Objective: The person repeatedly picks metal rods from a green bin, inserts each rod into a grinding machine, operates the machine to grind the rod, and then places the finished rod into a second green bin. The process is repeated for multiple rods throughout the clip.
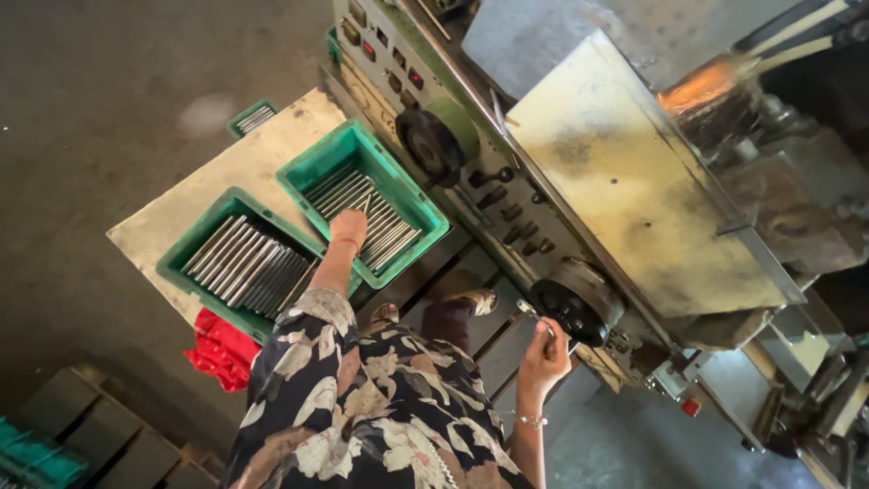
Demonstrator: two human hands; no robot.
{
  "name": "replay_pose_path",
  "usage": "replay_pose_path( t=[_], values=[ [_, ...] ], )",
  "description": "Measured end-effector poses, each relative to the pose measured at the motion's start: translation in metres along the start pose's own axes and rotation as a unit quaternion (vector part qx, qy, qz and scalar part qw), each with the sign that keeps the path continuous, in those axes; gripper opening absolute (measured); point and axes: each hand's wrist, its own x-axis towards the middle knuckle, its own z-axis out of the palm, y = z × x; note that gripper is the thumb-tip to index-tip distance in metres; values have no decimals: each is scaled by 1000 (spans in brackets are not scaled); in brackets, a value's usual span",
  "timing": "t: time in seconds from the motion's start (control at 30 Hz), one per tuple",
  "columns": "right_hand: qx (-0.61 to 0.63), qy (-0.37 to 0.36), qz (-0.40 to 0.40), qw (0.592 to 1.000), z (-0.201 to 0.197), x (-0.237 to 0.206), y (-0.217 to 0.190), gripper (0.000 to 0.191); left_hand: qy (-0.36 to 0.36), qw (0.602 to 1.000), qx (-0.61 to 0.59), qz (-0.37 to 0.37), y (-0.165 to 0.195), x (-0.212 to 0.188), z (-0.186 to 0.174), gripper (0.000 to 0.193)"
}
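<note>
my left hand [348, 228] reaches down into the green bin [362, 201] at about ten o'clock from my chest, and i see only its back, so i cannot tell whether the fingers are curled on a rod or loose; it lies on the metal rods [367, 213] stacked inside. my right hand [546, 351] is up at two o'clock, closed round the small handle of the lower black handwheel [572, 308] on the machine's front, the fingertips hidden behind the handle. a second green bin [237, 263] sits just beside the first, at nine o'clock from it, also holding a layer of grey rods [246, 263] lying side by side. both bins rest on a pale metal table [226, 172]. a third small green tray [253, 118] at the table's far edge is partly hidden behind it. a red cloth [220, 351] pokes out from under the table, half covered. at one o'clock orange sparks [697, 88] glow behind the machine's guard plate [625, 181], their source too blurred to make out. another teal crate [36, 457] is cut off at the bottom left corner.
</note>
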Motion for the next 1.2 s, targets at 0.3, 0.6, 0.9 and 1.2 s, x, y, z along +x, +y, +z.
replay_pose_path(
  t=[0.3, 0.6, 0.9, 1.2],
  values=[
    [21, -23, 56, 998, -5, 7, 23, 18, -55, 972, 46, 224, -10, -23, 5, 16],
    [110, -182, 43, 976, 59, 44, -56, 22, -140, 702, -664, 217, 50, -78, 6, 20],
    [220, -146, 51, 963, 77, 57, -91, 22, -75, 798, -514, 304, 130, -110, -17, 57],
    [70, -119, -151, 979, 65, 55, -77, 19, -245, 618, -739, 109, 163, -136, -15, 37]
  ],
)
